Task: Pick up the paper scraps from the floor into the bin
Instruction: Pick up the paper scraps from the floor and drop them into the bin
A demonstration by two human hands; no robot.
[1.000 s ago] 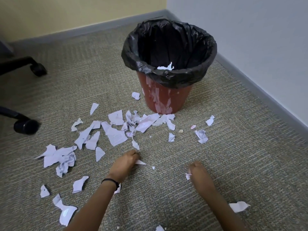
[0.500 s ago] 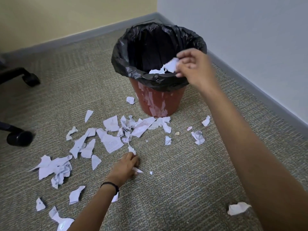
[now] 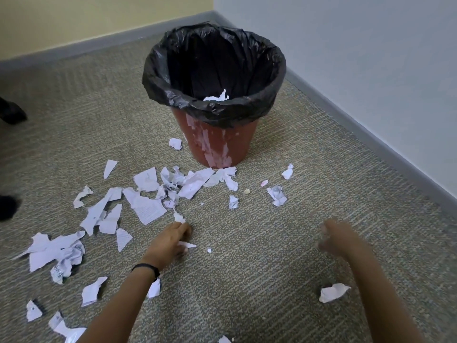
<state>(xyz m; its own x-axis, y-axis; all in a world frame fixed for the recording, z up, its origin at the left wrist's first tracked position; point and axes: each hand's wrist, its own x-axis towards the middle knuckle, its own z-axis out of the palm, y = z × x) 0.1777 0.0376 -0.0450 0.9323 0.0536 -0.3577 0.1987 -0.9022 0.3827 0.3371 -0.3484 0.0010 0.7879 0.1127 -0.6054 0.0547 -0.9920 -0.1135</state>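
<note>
A red-brown bin (image 3: 217, 147) with a black liner stands on the carpet near the corner, and a white scrap (image 3: 217, 97) shows inside it. Torn white paper scraps (image 3: 148, 209) lie scattered in front of the bin and to the left. My left hand (image 3: 170, 241) rests knuckles-down on the carpet with its fingers curled, and a small pointed scrap (image 3: 190, 244) pokes out from under it. My right hand (image 3: 338, 240) is blurred, low over the carpet to the right, fingers loosely apart and nothing seen in it. One crumpled scrap (image 3: 332, 292) lies just right of that forearm.
Black chair casters (image 3: 10, 112) sit at the left edge of the view. A grey baseboard (image 3: 371, 129) and the wall run close behind and to the right of the bin. Bare carpet (image 3: 259, 268) lies between my two hands.
My right hand carried a scrap up to the bin's rim, let it go, and came back down to the carpet empty. The left hand stayed in place.
</note>
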